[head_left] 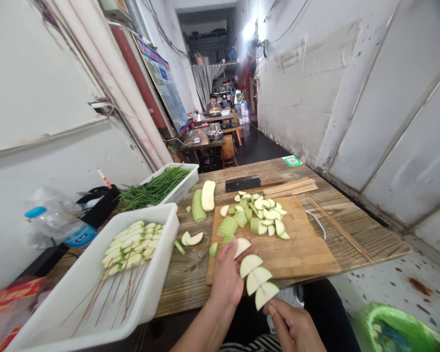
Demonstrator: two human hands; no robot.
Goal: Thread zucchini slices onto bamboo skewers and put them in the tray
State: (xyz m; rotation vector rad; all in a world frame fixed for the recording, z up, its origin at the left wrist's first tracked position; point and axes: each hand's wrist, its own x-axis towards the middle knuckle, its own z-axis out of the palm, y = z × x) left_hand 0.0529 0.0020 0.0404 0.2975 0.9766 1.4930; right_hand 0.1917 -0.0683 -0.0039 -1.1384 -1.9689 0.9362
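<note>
My left hand (227, 278) is closed on a half-round zucchini-like slice (242, 246), white inside with a pale green edge. My right hand (295, 322) pinches the near end of a skewer, mostly hidden, that carries several such skewered slices (258, 279) in a row. Both hands are over the near edge of a wooden cutting board (304, 266). On the board lie a heap of cut slices (266, 210) and a sliced chunk (227, 227). Left of it are two peeled vegetable pieces (208, 196) and loose slices (192, 238) on the table.
A cleaver (242, 183) and a bundle of skewers (293, 187) lie behind the board; more skewers (339, 229) lie right. At left stand a white tub (161, 274) of skewered slices and a tub of green chives (157, 186). A green-lined bin (399, 332) is low right. A person (213, 103) sits far back.
</note>
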